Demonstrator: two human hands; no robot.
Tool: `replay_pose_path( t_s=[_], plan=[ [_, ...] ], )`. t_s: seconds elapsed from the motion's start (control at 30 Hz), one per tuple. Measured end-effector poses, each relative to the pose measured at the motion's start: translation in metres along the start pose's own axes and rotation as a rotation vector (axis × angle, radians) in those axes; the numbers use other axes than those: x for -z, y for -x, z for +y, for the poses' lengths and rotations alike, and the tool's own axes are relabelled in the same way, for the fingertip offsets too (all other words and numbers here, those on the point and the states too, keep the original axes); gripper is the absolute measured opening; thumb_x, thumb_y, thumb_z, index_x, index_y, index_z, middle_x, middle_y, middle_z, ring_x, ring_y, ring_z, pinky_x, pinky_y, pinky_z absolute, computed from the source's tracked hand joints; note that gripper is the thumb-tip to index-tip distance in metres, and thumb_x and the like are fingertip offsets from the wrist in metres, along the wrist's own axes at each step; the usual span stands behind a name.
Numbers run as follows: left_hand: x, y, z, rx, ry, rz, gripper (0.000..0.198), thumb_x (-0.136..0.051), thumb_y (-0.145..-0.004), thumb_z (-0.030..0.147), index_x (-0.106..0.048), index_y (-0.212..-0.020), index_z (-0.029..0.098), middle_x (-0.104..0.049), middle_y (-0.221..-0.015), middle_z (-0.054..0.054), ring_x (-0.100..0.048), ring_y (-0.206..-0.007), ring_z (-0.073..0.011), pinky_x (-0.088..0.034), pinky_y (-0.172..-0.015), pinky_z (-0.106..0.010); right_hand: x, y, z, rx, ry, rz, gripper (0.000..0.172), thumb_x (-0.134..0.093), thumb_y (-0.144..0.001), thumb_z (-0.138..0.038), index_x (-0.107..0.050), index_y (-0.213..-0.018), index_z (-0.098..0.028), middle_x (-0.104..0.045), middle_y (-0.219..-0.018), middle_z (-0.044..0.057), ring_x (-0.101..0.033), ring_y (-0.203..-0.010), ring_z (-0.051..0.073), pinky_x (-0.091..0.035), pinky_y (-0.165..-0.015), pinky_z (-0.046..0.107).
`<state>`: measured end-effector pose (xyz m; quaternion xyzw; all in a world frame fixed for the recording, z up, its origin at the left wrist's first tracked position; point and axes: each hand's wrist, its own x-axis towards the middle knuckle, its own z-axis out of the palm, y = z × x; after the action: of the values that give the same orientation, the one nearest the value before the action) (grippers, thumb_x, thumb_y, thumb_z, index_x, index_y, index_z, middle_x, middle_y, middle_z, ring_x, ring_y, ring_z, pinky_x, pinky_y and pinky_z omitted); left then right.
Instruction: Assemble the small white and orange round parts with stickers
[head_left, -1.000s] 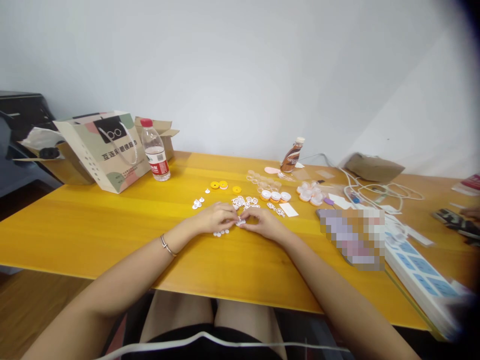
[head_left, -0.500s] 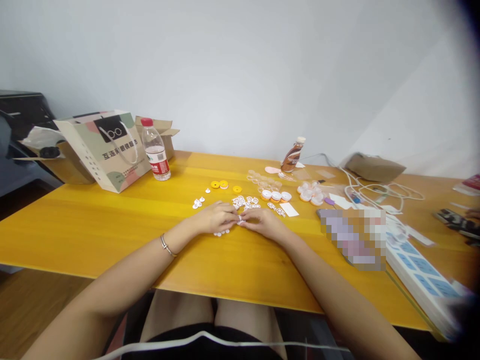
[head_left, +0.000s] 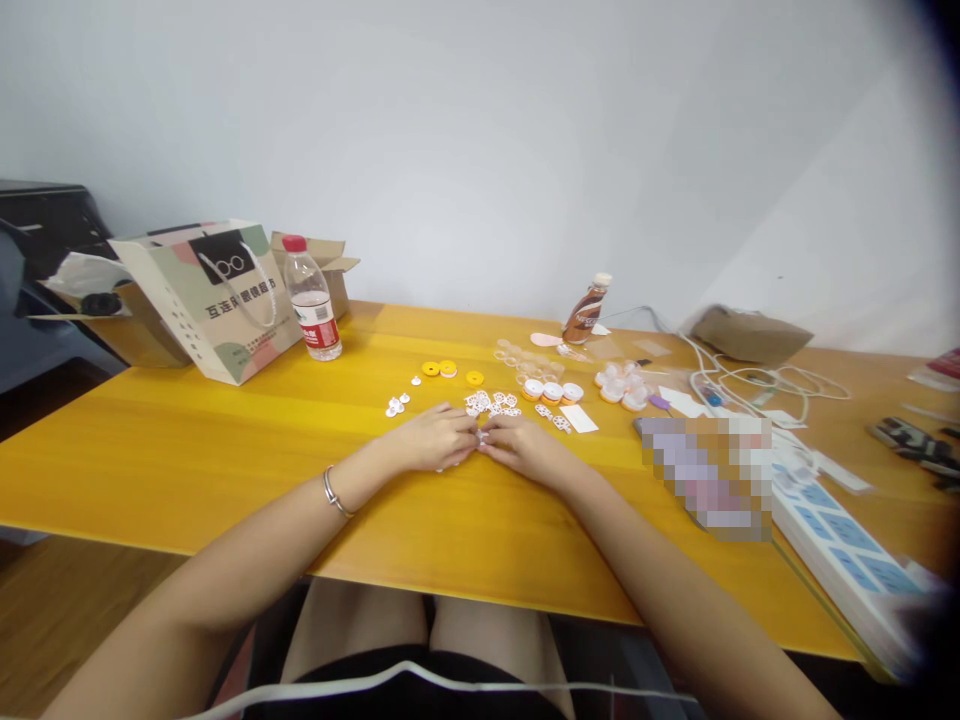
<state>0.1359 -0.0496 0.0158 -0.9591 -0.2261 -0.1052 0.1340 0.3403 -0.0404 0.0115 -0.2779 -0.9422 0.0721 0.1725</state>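
Observation:
My left hand (head_left: 442, 437) and my right hand (head_left: 523, 447) meet just above the table, fingertips pinched together on a small white piece (head_left: 481, 438). Fingers cover most of it, so its shape is unclear. Just beyond them lies a cluster of white openwork pieces (head_left: 491, 403), with a few more openwork pieces (head_left: 553, 418) to the right. Left of these are small white discs with pegs (head_left: 397, 405). Behind sit yellow discs (head_left: 448, 369). White round caps with orange bases (head_left: 552, 392) stand in a row to the right. Small white bits are mostly hidden under my left hand.
On the wooden table (head_left: 247, 480) stand a paper bag (head_left: 225, 310), a water bottle (head_left: 313, 310) and a brown drink bottle (head_left: 587, 312). Clear plastic cups (head_left: 622, 385), a white card (head_left: 578, 419), a blurred-out flat object (head_left: 697, 480), cables and a power strip (head_left: 832, 540) lie on the right.
My left hand has shifted slightly right and down, turning a little, and now covers most of the small white bits below it. Both hands stay on the small white piece.

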Motion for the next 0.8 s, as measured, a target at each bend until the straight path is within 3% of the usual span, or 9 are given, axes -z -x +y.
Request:
replay_pose_path(
  t_s=[0.17, 0.27, 0.37, 0.57, 0.8],
  plan=[
    [0.004, -0.003, 0.005, 0.020, -0.029, -0.004, 0.028, -0.035, -0.089, 0.025, -0.060, -0.082, 0.016, -0.057, -0.089, -0.007, -0.051, -0.085, -0.0166, -0.033, -0.072, -0.029, 0.003, 0.000, -0.007, -0.007, 0.102, -0.032, 0.024, -0.044, -0.086, -0.024, -0.065, -0.080, -0.015, -0.060, -0.086, 0.009, -0.056, -0.077, 0.016, -0.043, -0.072, 0.030],
    [0.005, -0.003, 0.005, 0.047, 0.017, 0.000, 0.023, -0.039, -0.087, 0.026, -0.060, -0.085, 0.018, -0.058, -0.090, -0.006, -0.051, -0.088, -0.0173, -0.034, -0.075, -0.030, 0.004, 0.000, -0.010, -0.020, 0.132, -0.051, 0.023, -0.046, -0.085, -0.024, -0.065, -0.079, -0.014, -0.059, -0.085, 0.009, -0.055, -0.075, 0.016, -0.043, -0.071, 0.030],
    [0.001, -0.004, 0.004, 0.131, 0.108, 0.013, 0.019, -0.042, -0.086, 0.026, -0.060, -0.090, 0.019, -0.058, -0.090, -0.005, -0.051, -0.088, -0.0167, -0.035, -0.077, -0.029, 0.004, 0.000, -0.010, -0.026, 0.109, -0.057, 0.023, -0.046, -0.085, -0.025, -0.066, -0.080, -0.015, -0.059, -0.085, 0.009, -0.056, -0.075, 0.015, -0.042, -0.071, 0.029],
    [-0.009, -0.012, 0.002, 0.311, 0.272, 0.084, 0.017, -0.044, -0.084, 0.025, -0.060, -0.083, 0.017, -0.059, -0.080, -0.004, -0.053, -0.082, -0.0154, -0.037, -0.076, -0.028, 0.004, 0.000, -0.007, -0.026, 0.021, -0.047, 0.022, -0.046, -0.085, -0.024, -0.065, -0.077, -0.015, -0.060, -0.088, 0.008, -0.056, -0.077, 0.015, -0.043, -0.073, 0.029],
    [-0.013, -0.014, 0.002, 0.306, 0.462, 0.120, 0.013, -0.050, -0.081, 0.025, -0.060, -0.082, 0.017, -0.060, -0.084, -0.003, -0.054, -0.083, -0.0144, -0.040, -0.076, -0.026, 0.005, -0.001, -0.007, -0.032, -0.049, -0.016, 0.022, -0.048, -0.083, -0.025, -0.066, -0.073, -0.017, -0.062, -0.086, 0.008, -0.057, -0.077, 0.016, -0.044, -0.073, 0.030]
  ],
)
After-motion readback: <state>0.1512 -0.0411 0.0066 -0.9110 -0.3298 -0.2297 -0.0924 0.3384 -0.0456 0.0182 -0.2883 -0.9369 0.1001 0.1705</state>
